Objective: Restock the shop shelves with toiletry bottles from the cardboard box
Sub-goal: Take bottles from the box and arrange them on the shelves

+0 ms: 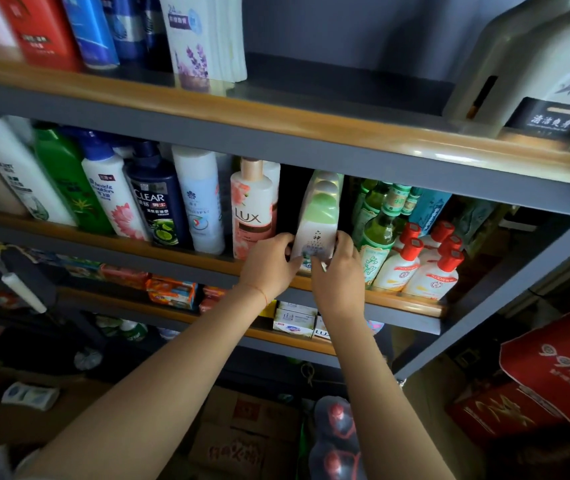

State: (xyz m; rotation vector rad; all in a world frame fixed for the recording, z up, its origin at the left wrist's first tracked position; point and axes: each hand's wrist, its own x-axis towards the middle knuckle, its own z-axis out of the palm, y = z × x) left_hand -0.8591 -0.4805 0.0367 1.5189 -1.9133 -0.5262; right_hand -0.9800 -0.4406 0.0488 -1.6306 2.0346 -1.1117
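A white bottle with a pale green top [319, 220] stands on the middle shelf [186, 258], in a gap between a pink Lux bottle [252, 216] and green glass bottles [378, 230]. My left hand [269, 263] grips its lower left side. My right hand [340, 268] grips its lower right side. More bottles of the same kind stand behind it. Cardboard boxes [242, 431] lie on the floor below.
Shampoo bottles fill the left of the middle shelf, among them a dark Clear bottle [159, 206]. Red-capped white bottles [428, 268] stand at the right. The top shelf [311, 126] holds bottles at left and a large white jug [532, 64] at right. Soap boxes [294, 320] sit lower down.
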